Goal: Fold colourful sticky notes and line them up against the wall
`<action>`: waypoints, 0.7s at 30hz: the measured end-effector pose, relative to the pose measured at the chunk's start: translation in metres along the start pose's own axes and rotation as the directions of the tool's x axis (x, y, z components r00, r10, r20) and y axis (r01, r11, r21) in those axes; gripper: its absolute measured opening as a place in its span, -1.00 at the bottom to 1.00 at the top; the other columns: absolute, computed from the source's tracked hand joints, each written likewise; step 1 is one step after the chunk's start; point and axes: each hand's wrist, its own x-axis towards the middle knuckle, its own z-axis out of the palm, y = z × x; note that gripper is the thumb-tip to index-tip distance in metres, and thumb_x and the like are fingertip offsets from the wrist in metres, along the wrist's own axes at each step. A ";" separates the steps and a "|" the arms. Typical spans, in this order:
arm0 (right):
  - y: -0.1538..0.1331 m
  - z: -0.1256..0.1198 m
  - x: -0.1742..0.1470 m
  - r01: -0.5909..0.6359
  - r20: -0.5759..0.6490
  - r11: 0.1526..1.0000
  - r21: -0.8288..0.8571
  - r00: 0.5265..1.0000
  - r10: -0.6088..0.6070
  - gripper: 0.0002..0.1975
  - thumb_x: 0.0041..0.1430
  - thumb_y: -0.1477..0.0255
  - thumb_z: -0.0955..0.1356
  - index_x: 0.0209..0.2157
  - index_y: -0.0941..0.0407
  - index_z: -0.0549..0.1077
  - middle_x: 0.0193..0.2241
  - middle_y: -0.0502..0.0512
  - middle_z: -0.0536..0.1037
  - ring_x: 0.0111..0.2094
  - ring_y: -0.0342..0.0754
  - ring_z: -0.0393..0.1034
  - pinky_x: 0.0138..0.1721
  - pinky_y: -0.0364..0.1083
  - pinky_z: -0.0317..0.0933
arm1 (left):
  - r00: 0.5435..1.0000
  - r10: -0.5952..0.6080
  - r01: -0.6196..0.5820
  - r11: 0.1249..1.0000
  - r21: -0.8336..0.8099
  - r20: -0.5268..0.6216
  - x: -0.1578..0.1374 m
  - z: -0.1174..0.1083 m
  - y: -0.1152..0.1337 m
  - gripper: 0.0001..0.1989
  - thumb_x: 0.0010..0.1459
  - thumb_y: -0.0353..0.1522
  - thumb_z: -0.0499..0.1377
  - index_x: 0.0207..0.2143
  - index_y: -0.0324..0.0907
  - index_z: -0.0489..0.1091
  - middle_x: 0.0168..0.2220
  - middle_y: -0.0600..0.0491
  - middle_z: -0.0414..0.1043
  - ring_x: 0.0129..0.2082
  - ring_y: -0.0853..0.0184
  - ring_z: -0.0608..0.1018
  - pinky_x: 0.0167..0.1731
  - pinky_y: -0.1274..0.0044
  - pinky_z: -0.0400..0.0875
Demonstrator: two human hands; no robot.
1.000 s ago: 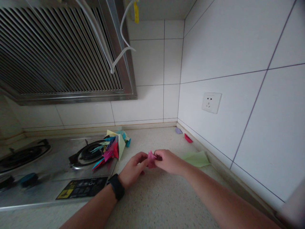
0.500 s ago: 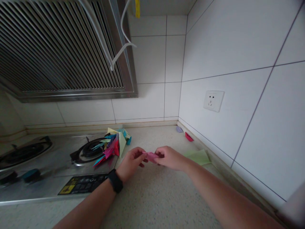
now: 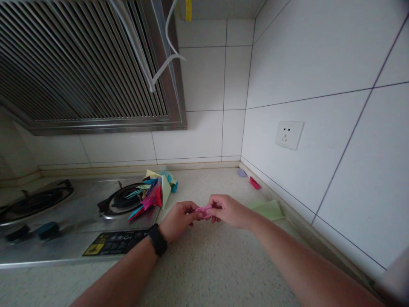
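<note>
A small piece of folded pink paper (image 3: pixel 203 209) is held above the speckled countertop (image 3: pixel 220 264). My left hand (image 3: pixel 181 218), with a black watch on its wrist, pinches the paper's left end. At the other end, the thumb and fingers of my right hand (image 3: pixel 227 209) are closed on it. Much of the paper is hidden by my fingers, so its exact folded shape cannot be made out. Pale green paper (image 3: pixel 268 209) lies on the counter just beyond my right forearm.
Several colourful folded papers (image 3: pixel 155 194) are heaped on the right burner of the gas stove (image 3: pixel 73 238). Near the wall corner lie a red folded paper (image 3: pixel 254 183) and a lilac one (image 3: pixel 242 172). A range hood (image 3: pixel 96 68) with a hanging white cable (image 3: pixel 151 83) is overhead.
My fingers have shifted on the pink paper, and my two hands are slightly closer together. The whole view has moved a little; the other papers lie as before.
</note>
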 end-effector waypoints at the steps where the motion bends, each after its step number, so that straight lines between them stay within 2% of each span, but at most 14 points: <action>1: -0.001 0.000 0.000 -0.010 0.018 1.000 0.016 1.000 0.010 -0.75 0.15 0.24 0.35 -0.40 0.15 0.33 -0.45 0.07 0.55 -0.48 -0.14 0.44 -0.47 -0.17 0.26 | 1.000 -0.016 0.017 1.000 -0.024 0.014 0.000 -0.001 -0.001 -0.71 0.03 -0.19 0.27 -0.41 -0.29 0.44 -0.48 0.07 0.43 -0.52 0.44 0.41 -0.55 0.63 0.32; 6: -0.002 -0.003 0.001 -0.030 0.052 0.998 0.050 0.998 0.027 -0.67 0.14 0.15 0.34 -0.39 0.16 0.34 -0.44 0.10 0.53 -0.45 -0.12 0.42 -0.47 -0.15 0.28 | 0.999 -0.031 0.035 0.994 -0.107 0.039 -0.001 -0.001 0.000 -0.71 0.00 -0.20 0.29 -0.43 -0.29 0.43 -0.47 0.04 0.46 -0.51 0.43 0.43 -0.54 0.62 0.33; 11: -0.004 -0.005 0.000 0.026 0.051 1.000 0.017 0.998 -0.027 -0.66 0.16 0.14 0.32 -0.36 0.16 0.36 -0.44 0.07 0.49 -0.43 -0.13 0.37 -0.45 -0.16 0.23 | 0.998 -0.007 0.015 0.990 -0.142 0.060 -0.002 -0.001 0.003 -0.70 0.03 -0.19 0.27 -0.45 -0.28 0.40 -0.54 0.09 0.42 -0.57 0.47 0.41 -0.57 0.64 0.28; 16: -0.003 -0.005 0.001 0.122 0.010 0.987 -0.104 0.993 -0.122 -0.68 0.17 0.17 0.32 -0.42 0.17 0.36 -0.53 -0.05 0.34 -0.48 -0.20 0.18 -0.46 -0.21 0.04 | 1.000 -0.002 0.003 0.995 -0.095 0.019 0.002 -0.004 0.004 -0.68 0.02 -0.17 0.27 -0.41 -0.29 0.42 -0.52 0.10 0.41 -0.66 0.54 0.33 -0.64 0.66 0.19; 21: 0.000 -0.005 0.002 0.117 0.024 0.986 -0.119 0.993 -0.115 -0.67 0.19 0.17 0.31 -0.43 0.16 0.33 -0.56 -0.10 0.21 -0.50 -0.21 0.08 -0.47 -0.20 -0.06 | 0.999 -0.007 0.010 0.997 -0.070 0.043 0.002 -0.006 0.004 -0.66 0.00 -0.14 0.27 -0.43 -0.29 0.42 -0.58 0.15 0.33 -0.67 0.53 0.32 -0.64 0.66 0.17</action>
